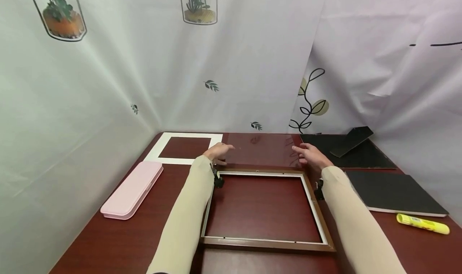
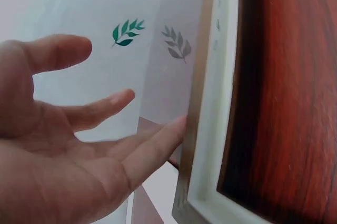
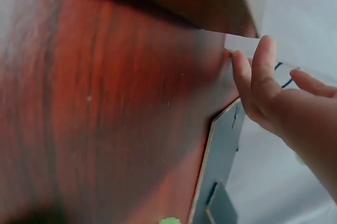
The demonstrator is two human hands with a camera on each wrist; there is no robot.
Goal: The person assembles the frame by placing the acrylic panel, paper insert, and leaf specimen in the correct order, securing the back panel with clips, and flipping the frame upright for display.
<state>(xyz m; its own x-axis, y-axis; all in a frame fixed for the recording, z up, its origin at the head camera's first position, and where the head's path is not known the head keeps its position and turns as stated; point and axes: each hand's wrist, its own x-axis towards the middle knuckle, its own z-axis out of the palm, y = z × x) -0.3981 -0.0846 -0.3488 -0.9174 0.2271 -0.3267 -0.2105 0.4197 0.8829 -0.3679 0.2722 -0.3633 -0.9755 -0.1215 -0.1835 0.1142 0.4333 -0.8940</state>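
Note:
A clear, glossy sheet (image 1: 260,147) lies flat at the back of the table, reflecting the leaf prints behind it. My left hand (image 1: 218,151) is over its left side, fingers spread and thumb apart; in the left wrist view, the hand's lower fingers (image 2: 152,153) reach close beside the picture frame's edge (image 2: 196,103). My right hand (image 1: 312,155) stretches to the sheet's right edge, its fingertips (image 3: 238,58) right at that edge in the right wrist view. Nearer than the sheet, between my forearms, lies the brown picture frame (image 1: 267,245) with a pale inner lip.
Back left lies a white mat border (image 1: 177,161), with a pink case (image 1: 133,187) in front. Back right is a black backing board (image 1: 321,143) with its stand (image 1: 351,142) raised. A black-covered pad (image 1: 395,191) and a yellow glue stick (image 1: 423,224) lie nearer. Printed curtains enclose the table.

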